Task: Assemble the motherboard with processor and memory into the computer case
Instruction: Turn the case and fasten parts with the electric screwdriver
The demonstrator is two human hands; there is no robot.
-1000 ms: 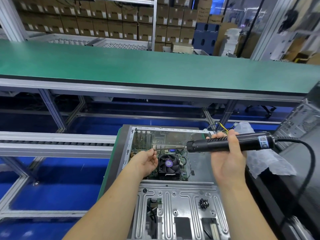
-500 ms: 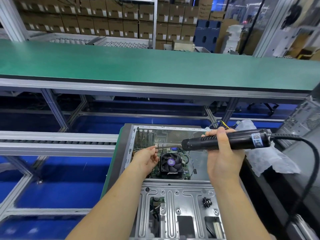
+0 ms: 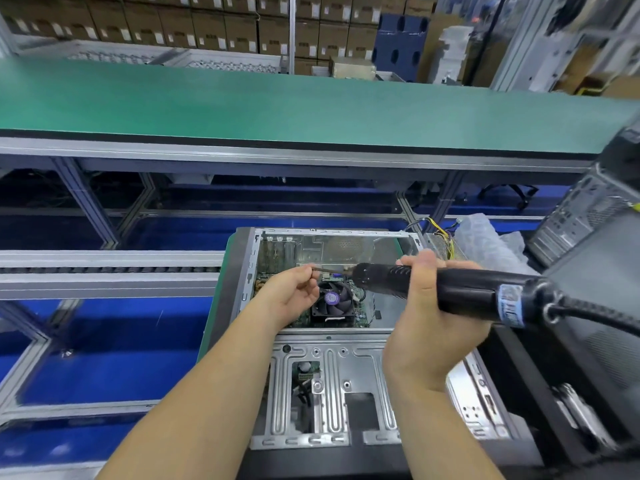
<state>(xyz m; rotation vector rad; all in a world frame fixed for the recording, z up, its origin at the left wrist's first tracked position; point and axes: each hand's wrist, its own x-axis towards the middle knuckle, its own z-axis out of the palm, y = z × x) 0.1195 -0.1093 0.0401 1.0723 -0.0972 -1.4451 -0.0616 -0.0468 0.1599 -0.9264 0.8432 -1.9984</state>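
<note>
open computer case (image 3: 349,386) lies flat in front, w/ the motherboard (image 3: 360,313) inside & a black fan (image 3: 333,301) on top of it. right hand (image 3: 427,327) grips a black electric screwdriver (image 3: 450,289) held sideways over the case. left hand (image 3: 294,296) pinches the thin bit (image 3: 329,270) at its tip. hands are near but not touching. green belt (image 3: 277,105) runs behind.

Bright, even overhead light fills my workstation, leaving only soft shadows under the green conveyor belt (image 3: 311,109). Glare sheens off the bare metal of the computer case (image 3: 332,375). Motion blur smears my right hand (image 3: 429,327) and the electric screwdriver (image 3: 450,289) (its bit nearly dissolves). Wide-angle distortion bows the edges; the stacked cartons (image 3: 207,26) are soft.
</note>
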